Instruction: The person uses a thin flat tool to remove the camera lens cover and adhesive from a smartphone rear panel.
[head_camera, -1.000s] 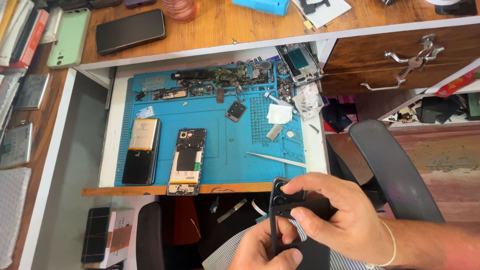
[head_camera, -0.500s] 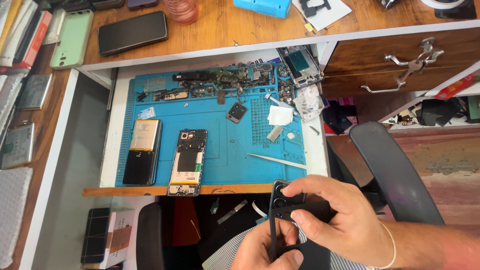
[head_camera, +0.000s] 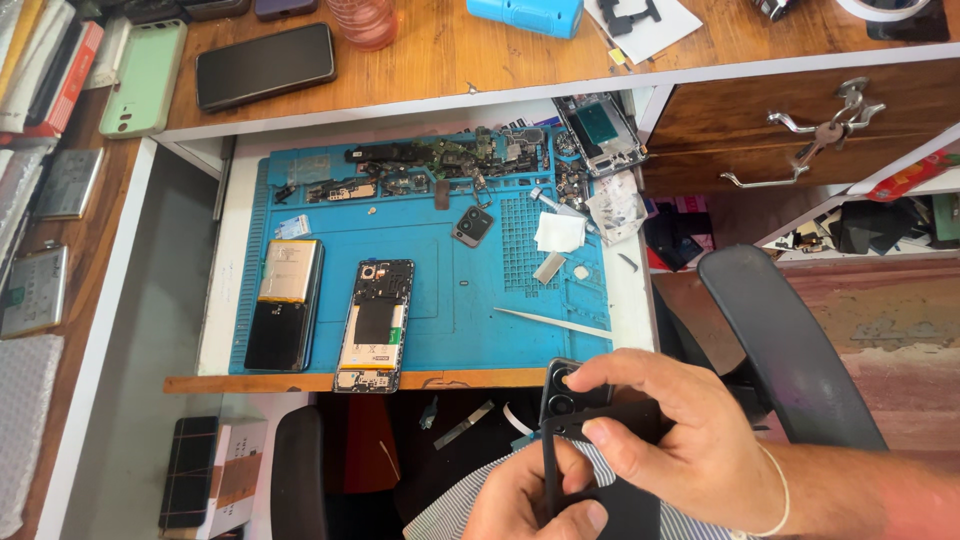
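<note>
Gripping a black phone back cover (head_camera: 600, 440) low in the view, both hands were seen closed on it above the lap. The right hand (head_camera: 690, 440) was clamped over the cover's upper part, its index fingertip laid just beside the camera cutouts and its thumb pressed on the dark face. The left hand (head_camera: 530, 500) was curled round the cover's lower edge from beneath, its thumb pressed against the near side. The cover was held clear of the desk, apart from the blue work mat (head_camera: 440, 290), where an opened phone frame (head_camera: 375, 325) lay with its insides exposed. Just beside that frame a battery (head_camera: 290, 272) was laid on a dark screen panel (head_camera: 278, 335). A small camera module (head_camera: 472, 226), a white cloth square (head_camera: 558, 232) and a pair of tweezers (head_camera: 552, 320) were also spread on the mat, and loose boards were heaped along its far edge. Disassembly was judged well advanced: the cover was already off, the frame stripped and its parts set out. Whether anything was being removed from or fitted to the cover could not be told, and reassembly appeared not yet begun.
</note>
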